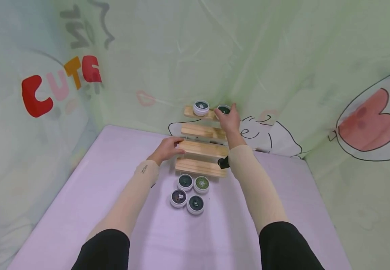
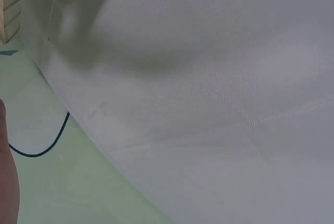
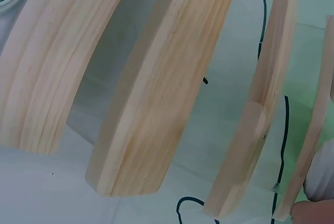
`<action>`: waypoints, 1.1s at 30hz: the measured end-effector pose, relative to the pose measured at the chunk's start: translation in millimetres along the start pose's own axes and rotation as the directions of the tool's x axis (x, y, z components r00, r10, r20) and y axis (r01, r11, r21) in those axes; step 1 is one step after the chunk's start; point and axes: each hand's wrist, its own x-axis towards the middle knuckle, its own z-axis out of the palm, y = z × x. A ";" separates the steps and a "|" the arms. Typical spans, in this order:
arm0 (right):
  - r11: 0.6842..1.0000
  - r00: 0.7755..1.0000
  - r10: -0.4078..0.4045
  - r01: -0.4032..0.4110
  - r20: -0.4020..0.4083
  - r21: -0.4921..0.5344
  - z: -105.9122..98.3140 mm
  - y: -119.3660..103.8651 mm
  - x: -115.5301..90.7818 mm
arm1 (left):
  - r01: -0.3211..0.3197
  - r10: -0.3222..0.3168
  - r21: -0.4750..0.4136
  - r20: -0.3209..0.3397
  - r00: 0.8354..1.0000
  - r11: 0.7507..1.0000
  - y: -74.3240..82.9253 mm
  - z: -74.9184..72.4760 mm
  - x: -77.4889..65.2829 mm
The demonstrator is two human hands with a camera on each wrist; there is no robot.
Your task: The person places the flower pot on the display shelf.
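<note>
A stepped display rack with pale wooden planks stands against the back wall. At the right end of its top plank, my right hand holds a small white round jar with dark green contents, between thumb and fingers. In the right wrist view this jar sits against the farthest plank. My left hand grips the left end of a lower plank, thumb in front and fingers behind. Another white jar rests on the top plank, left of my right hand. The left wrist view catches only an edge of the hand.
In front of the rack, several open white jars, one with bright green contents, stand close together on the lilac tabletop. Printed pale green sheeting hangs behind and at the sides. A small black object shows beside the right forearm.
</note>
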 end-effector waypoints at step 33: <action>0.977 0.995 -0.094 0.097 -0.023 0.189 3.0 54.7 -60.3 | 0.023 -0.023 -0.009 0.011 1.000 1.000 0.3 3.3 1.1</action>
